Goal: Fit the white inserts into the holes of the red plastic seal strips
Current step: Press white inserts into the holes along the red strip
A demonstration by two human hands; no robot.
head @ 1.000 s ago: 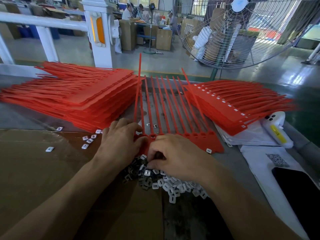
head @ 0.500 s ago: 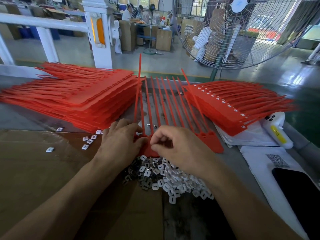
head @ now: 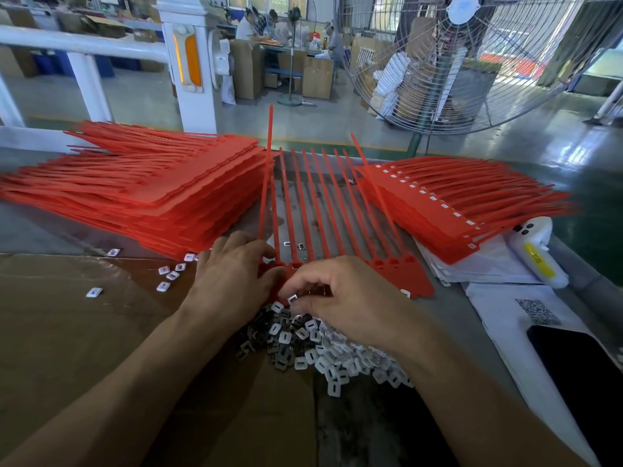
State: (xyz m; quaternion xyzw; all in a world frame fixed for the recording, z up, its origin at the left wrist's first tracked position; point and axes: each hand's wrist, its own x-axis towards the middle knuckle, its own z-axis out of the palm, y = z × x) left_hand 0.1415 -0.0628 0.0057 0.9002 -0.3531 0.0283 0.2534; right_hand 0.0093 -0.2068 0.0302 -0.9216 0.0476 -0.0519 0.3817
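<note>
A red seal strip sheet [head: 387, 267] lies flat in front of me, its thin tails fanning away. My left hand [head: 229, 281] grips the sheet's near left end, thumb beside the leftmost hole. My right hand [head: 350, 298] is curled over the sheet's near edge and pinches a white insert [head: 292, 299] between its fingertips. A heap of white inserts [head: 323, 355] lies just below both hands, partly hidden by my right wrist.
A tall stack of bare red sheets [head: 161, 197] lies at the left. A stack with inserts fitted [head: 448, 210] lies at the right. Loose inserts [head: 168, 274] dot the cardboard [head: 67, 332]. A white device [head: 536, 254], papers and a dark phone [head: 583, 375] lie right.
My right hand went up over the sheet's holes half a second ago and has now come back down to the heap's edge. My left hand has stayed put.
</note>
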